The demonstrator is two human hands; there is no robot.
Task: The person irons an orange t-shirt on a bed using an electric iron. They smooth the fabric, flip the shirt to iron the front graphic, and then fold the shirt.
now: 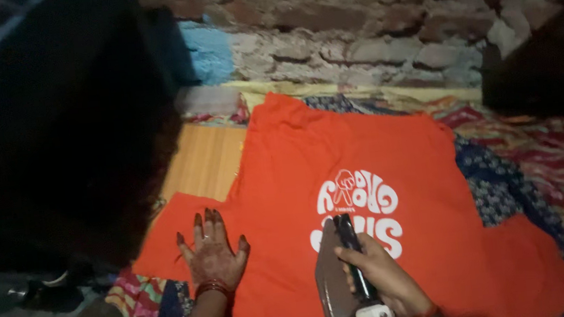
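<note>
2 hands at work on orange T-shirt (365, 164), spread flat over patterned bedding (536, 148) beside brick wall (367, 40). Right hand (383, 280): fingers clamped on black handle of iron (338, 280), sole resting on white print (359, 209). Left hand (212, 251): fingers apart, pressed flat on sleeve. Risks, as judged: scorched or melted print from lingering there; burnt left fingers if iron slides over; creases pressed in over soft, uneven bedding.

Single head cam, looking steeply down and forward, sitting close over the orange shirt (368, 191), brick wall (379, 25) beyond.
</note>
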